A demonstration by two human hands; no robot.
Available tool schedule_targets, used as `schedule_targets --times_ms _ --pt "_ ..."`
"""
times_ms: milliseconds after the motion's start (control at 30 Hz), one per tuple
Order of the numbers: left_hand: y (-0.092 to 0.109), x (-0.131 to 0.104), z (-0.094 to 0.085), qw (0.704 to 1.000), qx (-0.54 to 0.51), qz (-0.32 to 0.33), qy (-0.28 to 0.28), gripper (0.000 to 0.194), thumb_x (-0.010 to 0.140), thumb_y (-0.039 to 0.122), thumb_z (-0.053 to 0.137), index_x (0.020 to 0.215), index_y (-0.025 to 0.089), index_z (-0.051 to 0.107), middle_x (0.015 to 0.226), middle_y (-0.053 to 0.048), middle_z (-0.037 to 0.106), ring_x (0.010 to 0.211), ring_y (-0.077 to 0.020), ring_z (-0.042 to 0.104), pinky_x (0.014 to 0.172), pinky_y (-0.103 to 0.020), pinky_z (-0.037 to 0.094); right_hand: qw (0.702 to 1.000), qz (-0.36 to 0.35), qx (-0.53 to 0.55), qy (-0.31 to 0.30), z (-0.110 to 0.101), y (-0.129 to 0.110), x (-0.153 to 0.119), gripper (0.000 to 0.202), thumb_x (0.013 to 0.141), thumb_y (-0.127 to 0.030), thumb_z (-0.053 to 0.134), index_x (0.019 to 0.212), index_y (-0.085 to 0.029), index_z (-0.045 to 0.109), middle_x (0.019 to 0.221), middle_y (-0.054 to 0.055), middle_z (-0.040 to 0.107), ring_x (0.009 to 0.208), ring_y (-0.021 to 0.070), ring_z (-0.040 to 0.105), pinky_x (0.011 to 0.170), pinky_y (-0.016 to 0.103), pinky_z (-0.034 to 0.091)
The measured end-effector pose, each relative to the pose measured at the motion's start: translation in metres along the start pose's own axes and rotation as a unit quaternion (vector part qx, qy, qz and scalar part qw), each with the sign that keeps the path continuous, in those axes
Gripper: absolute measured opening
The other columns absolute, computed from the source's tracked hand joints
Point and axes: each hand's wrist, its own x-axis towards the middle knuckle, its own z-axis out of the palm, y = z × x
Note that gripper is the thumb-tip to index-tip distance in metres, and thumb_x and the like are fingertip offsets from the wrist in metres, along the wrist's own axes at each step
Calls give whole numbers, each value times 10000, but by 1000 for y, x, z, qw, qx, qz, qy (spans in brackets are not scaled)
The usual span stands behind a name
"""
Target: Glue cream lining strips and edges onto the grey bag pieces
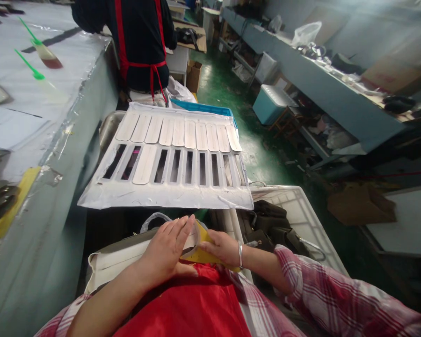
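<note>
In front of my red apron, my right hand (221, 245) is closed on a yellow flat piece (199, 255). A pale strip (191, 241) with a curved greyish edge lies against its left side. My left hand (166, 245) presses on the pale strip, fingers together and thumb below; the part under the palm is hidden. Under my left forearm rests an olive bag with a cream panel (117, 264). Just beyond my hands stands a white slotted board (161, 199). Cream rounded strips (166, 131) line its top row, and one more strip (145, 164) covers a lower slot.
To my left is a plastic-covered table (77, 89) with two green-tipped bottles (45, 54). A white crate (298, 201) of dark bags is at my right. Ahead, a person in a red-strapped apron (140, 51) stands close behind the board. A long bench (301, 79) lines the right wall.
</note>
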Motion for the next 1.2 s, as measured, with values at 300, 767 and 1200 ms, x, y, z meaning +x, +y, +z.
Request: schedule_targets --times_ms 300,767,1200 --pt "-13 5 0 1000 -25 -5 17 913 720 501 624 1397 123 143 1257 -186 485 1125 -290 477 935 -411 367 997 38 42 48 14 -13 6 302 843 -491 409 832 -189 400 573 -41 536 334 103 508 276 183 346" --pt "0 -9 -13 997 -18 -55 -59 1002 603 546 675 1368 87 220 1362 -214 383 1242 -307 377 1013 -443 292 919 -68 366 126 67 28 -51 495 671 -550 620 923 -167 432 605 -42 554 359 88 499 324 194 391" --pt "18 8 7 994 46 -96 -18 979 635 700 532 1338 50 326 1352 -215 399 1242 -321 374 1006 -468 283 952 -32 290 92 46 -2 -40 413 719 -527 515 885 -186 350 510 -59 546 332 132 509 302 231 407"
